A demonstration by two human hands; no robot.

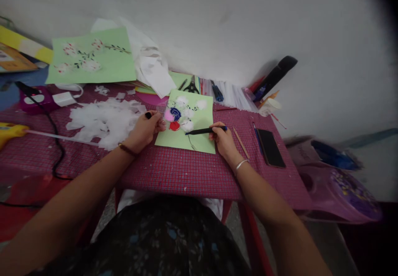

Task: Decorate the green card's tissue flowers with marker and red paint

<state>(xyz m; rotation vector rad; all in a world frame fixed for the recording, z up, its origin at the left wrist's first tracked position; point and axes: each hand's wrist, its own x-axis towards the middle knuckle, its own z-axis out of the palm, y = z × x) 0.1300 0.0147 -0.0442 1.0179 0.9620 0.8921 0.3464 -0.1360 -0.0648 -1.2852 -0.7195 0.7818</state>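
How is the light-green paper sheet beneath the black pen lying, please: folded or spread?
Spread: the light-green paper sheet shows white flowers and no crease, though the left hand hides some edge.

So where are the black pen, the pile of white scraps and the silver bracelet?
Black pen [200,131], head view: middle of barrel.
White scraps [105,120], head view: pile's middle.
Silver bracelet [241,163], head view: band's middle.

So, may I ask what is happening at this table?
A person's right hand holds a black pen-like tool, its tip near a stem on a small green card with white flowers. The left hand is at the card's left edge, beside pink, blue and red blobs; its grip is unclear. White scraps lie left of it.
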